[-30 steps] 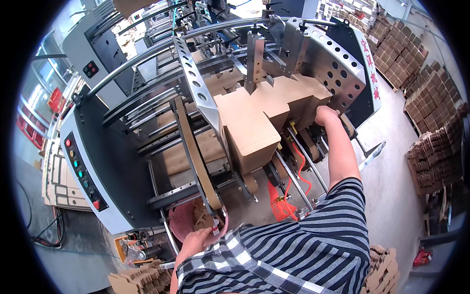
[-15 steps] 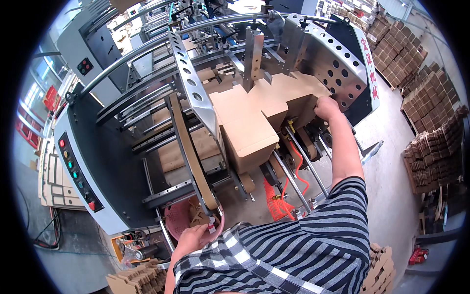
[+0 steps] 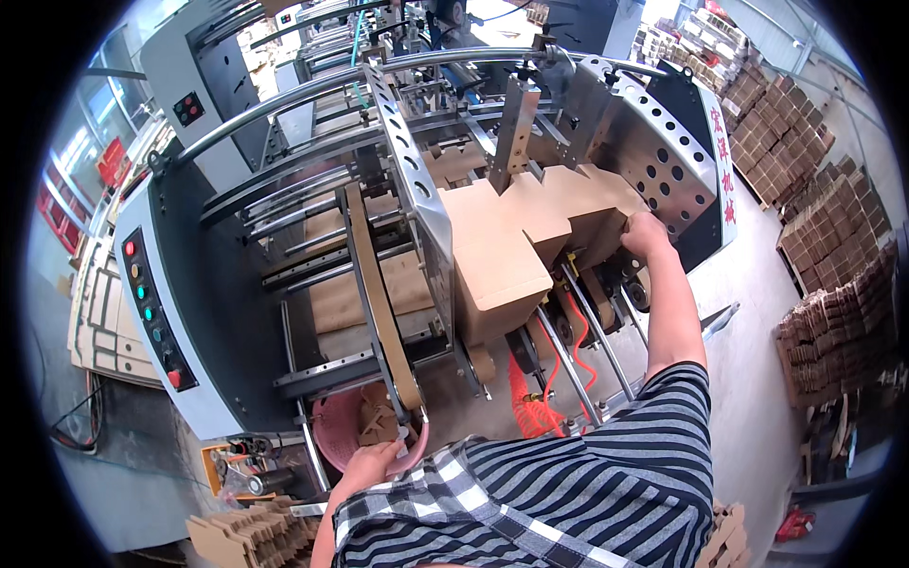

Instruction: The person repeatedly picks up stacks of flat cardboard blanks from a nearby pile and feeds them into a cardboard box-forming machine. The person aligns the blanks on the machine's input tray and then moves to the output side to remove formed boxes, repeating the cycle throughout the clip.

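Observation:
A thick stack of brown cardboard blanks (image 3: 507,270) stands in the feed end of a machine, between perforated metal side plates. My right hand (image 3: 646,235) is closed at the stack's right end, with the fingers curled against the cardboard edge and partly hidden. Low on the left, my left hand (image 3: 371,461) is beside a pink plastic basket (image 3: 331,435) that has cardboard scraps (image 3: 379,421) in it. Its fingers are drawn together near a small whitish piece (image 3: 403,435) by the basket's rim; what they hold, if anything, is unclear.
A control panel with coloured buttons (image 3: 150,308) is on the machine's left side. A feed belt (image 3: 374,293), metal rods (image 3: 573,364) and an orange coiled hose (image 3: 530,402) are close by. Cardboard stacks (image 3: 833,350) line the right; more blanks (image 3: 251,538) lie at lower left.
The view has shifted slightly, so the machine appears a little to the right and lower. Both hands keep nearly the same places, at the stack's end and by the basket.

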Available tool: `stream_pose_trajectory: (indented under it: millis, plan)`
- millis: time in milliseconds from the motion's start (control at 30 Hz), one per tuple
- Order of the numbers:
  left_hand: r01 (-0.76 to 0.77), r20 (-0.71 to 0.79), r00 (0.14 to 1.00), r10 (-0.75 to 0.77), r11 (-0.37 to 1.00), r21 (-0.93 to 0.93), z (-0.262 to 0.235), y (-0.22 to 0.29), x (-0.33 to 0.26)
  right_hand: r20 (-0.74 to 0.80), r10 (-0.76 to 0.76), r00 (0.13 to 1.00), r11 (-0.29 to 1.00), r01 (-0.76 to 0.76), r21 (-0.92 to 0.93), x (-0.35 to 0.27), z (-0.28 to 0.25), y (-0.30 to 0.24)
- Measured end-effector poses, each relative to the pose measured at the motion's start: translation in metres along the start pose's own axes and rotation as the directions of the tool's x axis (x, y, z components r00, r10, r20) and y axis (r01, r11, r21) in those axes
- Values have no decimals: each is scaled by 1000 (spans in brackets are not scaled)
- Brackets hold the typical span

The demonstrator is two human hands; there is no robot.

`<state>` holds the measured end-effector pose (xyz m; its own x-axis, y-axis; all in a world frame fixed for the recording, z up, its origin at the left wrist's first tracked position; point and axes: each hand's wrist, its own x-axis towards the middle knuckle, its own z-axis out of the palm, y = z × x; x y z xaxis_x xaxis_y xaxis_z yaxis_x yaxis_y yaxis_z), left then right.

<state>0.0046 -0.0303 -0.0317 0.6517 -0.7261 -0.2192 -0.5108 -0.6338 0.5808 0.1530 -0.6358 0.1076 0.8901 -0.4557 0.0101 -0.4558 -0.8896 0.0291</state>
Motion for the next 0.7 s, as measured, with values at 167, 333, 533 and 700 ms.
stream_pose_trajectory:
  millis: [167, 333, 533, 700]
  plan:
    - [20, -46, 999, -20, 1000, -1, 5, 0, -2, 37, 14, 999, 999, -12, -49, -19, -17, -26]
    - [52, -52, 997, -52, 999, -11, 3, 3, -10, -76, -157, 985, 966, 169, 195, -69, -54, -86]
    - [11, -87, 996, -7, 999, 45, 1, 18, -9, -556, -345, 756, 346, 653, 674, -129, -82, -183]
    - [-5, -165, 986, 15, 998, 64, -2, 28, -15, -776, -378, 505, 215, 863, 457, -139, -108, -258]
